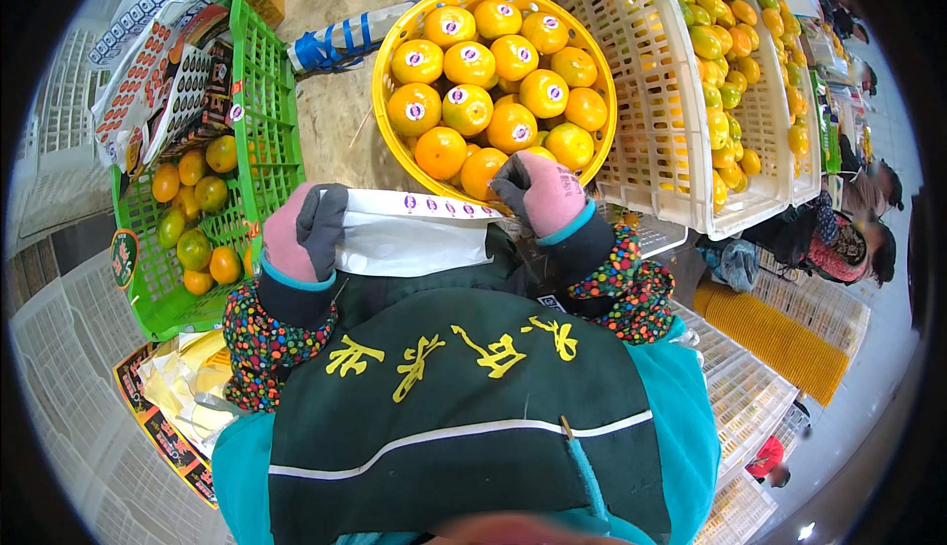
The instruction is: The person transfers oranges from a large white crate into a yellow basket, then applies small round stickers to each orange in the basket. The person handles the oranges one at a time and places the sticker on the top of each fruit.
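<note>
My left hand, in a pink and grey work glove, grips the left end of a white sticker sheet. Several round purple-and-white stickers run along the sheet's folded upper strip. My right hand, gloved alike, has its fingers curled together at the front rim of a yellow plastic basket, close to an orange citrus fruit and the sheet's right end. Whether a sticker is between those fingertips is hidden. Oranges fill the basket; many, such as one orange, bear a sticker, while front ones show none.
A green plastic crate at left holds loose citrus and printed sticker sheets. White plastic crates of yellow-green citrus stand at right. A blue-taped roll lies on the wooden tabletop behind. People are in the aisle at far right.
</note>
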Action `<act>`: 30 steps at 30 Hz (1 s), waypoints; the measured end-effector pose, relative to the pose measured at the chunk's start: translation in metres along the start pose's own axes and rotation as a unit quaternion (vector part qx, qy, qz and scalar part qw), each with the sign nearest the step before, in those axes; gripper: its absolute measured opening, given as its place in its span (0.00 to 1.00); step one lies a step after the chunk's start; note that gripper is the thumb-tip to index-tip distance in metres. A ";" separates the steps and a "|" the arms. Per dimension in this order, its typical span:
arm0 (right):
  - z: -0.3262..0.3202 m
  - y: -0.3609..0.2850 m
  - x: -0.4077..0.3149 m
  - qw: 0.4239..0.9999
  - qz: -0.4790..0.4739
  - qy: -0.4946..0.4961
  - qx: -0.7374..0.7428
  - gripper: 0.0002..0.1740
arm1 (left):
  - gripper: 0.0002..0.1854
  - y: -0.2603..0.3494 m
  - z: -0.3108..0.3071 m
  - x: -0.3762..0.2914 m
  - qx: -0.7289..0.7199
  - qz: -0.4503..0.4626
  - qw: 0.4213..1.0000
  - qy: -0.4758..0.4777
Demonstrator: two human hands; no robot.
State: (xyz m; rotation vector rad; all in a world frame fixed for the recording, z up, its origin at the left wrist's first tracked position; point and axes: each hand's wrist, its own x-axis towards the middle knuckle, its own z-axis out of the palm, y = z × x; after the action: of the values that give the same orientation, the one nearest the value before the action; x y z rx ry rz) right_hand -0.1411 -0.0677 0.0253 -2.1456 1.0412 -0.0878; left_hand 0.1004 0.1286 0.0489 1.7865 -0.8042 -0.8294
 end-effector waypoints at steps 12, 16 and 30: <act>-0.018 -0.064 -0.003 0.979 -0.187 -0.006 0.082 0.11 | 0.13 -0.001 0.020 -0.005 -0.003 0.072 0.995 -0.064; 0.012 -0.098 0.005 0.948 -0.309 -0.004 0.080 0.13 | 0.16 0.004 0.018 -0.006 0.029 0.096 0.991 -0.086; 0.032 -0.108 0.005 0.941 -0.337 0.026 -0.027 0.16 | 0.19 0.000 0.009 -0.014 0.002 0.023 0.994 -0.108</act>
State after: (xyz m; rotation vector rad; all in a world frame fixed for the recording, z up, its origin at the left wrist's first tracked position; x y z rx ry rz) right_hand -0.0561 -0.0090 0.0707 -2.4709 0.2933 -0.4426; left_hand 0.0857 0.1357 0.0489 1.6940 -0.9840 -1.0032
